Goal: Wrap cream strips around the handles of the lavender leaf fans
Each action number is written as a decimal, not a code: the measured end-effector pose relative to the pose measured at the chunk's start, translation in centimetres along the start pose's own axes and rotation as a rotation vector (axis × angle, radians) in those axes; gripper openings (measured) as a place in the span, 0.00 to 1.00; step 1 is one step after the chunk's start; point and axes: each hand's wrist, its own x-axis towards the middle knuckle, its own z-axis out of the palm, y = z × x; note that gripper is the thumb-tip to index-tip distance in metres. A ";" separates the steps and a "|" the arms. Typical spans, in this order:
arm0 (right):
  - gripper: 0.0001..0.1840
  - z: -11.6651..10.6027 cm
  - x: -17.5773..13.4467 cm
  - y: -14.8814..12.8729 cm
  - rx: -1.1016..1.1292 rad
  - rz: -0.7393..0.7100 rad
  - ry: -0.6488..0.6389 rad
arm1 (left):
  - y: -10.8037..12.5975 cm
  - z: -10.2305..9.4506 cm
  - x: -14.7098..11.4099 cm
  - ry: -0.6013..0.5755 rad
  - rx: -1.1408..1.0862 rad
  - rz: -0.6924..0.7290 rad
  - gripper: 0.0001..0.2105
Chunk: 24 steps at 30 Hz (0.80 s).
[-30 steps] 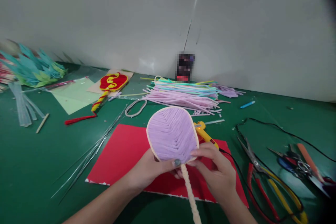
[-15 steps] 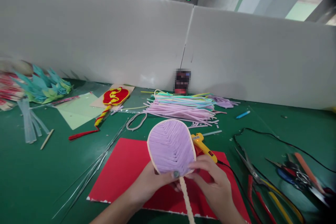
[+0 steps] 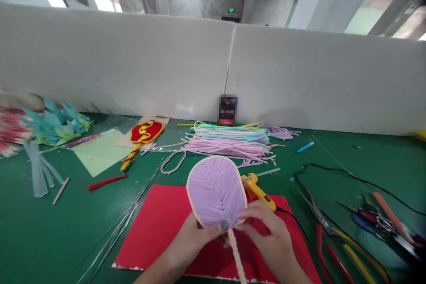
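Note:
A lilac fan [image 3: 214, 191] with a cream rim and a twisted cream handle [image 3: 237, 255] is held up over a red board [image 3: 159, 226]. My left hand [image 3: 199, 239] is closed on the fan's lower left edge, its thumb across the front near the handle's top. My right hand [image 3: 266, 235] pinches the lower right rim between thumb and fingers. Some left fingers are hidden behind the fan. Just beyond my right hand lies a yellow glue gun [image 3: 261, 191] with a clear glue stick in its back end.
Lilac and mint pipe cleaners [image 3: 229, 144] lie behind the fan, near a phone [image 3: 228, 110] leaning on the white partition [image 3: 133, 62]. A red-and-yellow fan [image 3: 146, 132] and thin wires [image 3: 129, 213] are at left. Scissors [image 3: 321, 217] and pliers [image 3: 324, 248] lie at right, beside a black cord [image 3: 353, 177].
The camera view has tilted up slightly, so the tabletop sits lower in the picture. Both hands keep the same hold on the fan.

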 end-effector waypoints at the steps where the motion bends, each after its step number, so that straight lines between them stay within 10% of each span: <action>1: 0.06 0.0 0.0 0.0 0.001 -0.003 0.000 | -0.1 -0.1 0.0 0.001 0.006 0.000 0.14; 24: 0.04 0.1 0.1 -0.2 0.011 0.024 -0.006 | 0.3 0.0 0.0 0.025 0.014 -0.004 0.15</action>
